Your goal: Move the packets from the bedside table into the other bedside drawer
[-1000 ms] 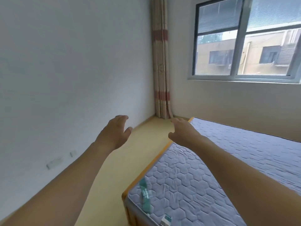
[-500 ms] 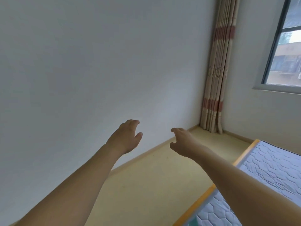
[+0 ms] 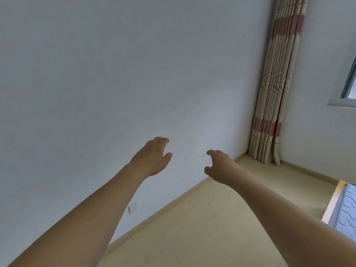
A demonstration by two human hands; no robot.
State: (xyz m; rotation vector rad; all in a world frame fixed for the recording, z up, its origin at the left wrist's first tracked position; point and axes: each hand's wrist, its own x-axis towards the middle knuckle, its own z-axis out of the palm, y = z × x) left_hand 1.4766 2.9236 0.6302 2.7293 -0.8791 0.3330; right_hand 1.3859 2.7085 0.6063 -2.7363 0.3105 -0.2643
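Both of my arms stretch forward in front of a bare white wall. My left hand [image 3: 152, 157] hangs in the air with loosely curled fingers and holds nothing. My right hand [image 3: 219, 166] is level with it, a little to the right, fingers relaxed and empty as well. No packets, bedside table or drawer show in this view.
A pale yellow floor [image 3: 202, 228] runs along the wall's skirting. A striped curtain [image 3: 275, 89] hangs in the far corner beside a window frame [image 3: 346, 93]. A mattress corner [image 3: 344, 209] on a wooden bed frame shows at the right edge. A wall socket [image 3: 133, 207] sits low.
The view has swung left: the bed and window have slid almost out at the right, and the wall fills the frame. Both hands stay held out, empty.
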